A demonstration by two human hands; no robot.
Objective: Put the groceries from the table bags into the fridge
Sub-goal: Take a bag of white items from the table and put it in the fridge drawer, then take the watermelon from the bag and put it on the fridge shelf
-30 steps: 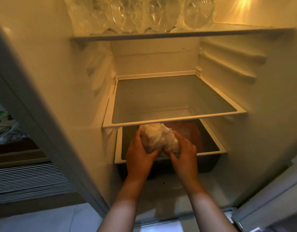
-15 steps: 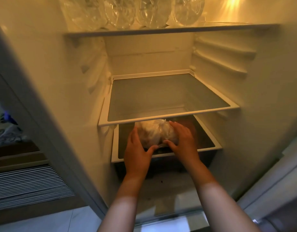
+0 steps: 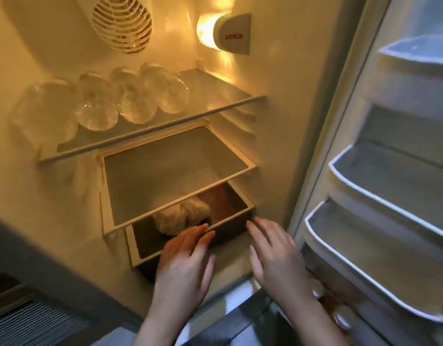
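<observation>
A pale, crumpled plastic-wrapped bundle [image 3: 181, 217] lies inside the dark bottom drawer [image 3: 234, 221] of the open fridge, under the lower glass shelf [image 3: 175, 171]. My left hand [image 3: 184, 260] hovers flat over the drawer's front edge, fingers together, holding nothing. My right hand [image 3: 275, 250] is spread open beside the drawer's right front corner, apart from the bundle. Something reddish-brown [image 3: 216, 198] sits in the drawer behind the bundle.
Several clear plastic bottles [image 3: 103, 103] lie on their sides on the upper glass shelf [image 3: 215, 96]. The fridge lamp [image 3: 225, 32] glows at the top. Door racks [image 3: 380, 196] stand to the right. A vent grille [image 3: 33, 323] is at lower left.
Both hands let go of the wrapped bundle and drew back out of the drawer; the bundle stays inside. My view swung up and to the right, bringing the door racks in.
</observation>
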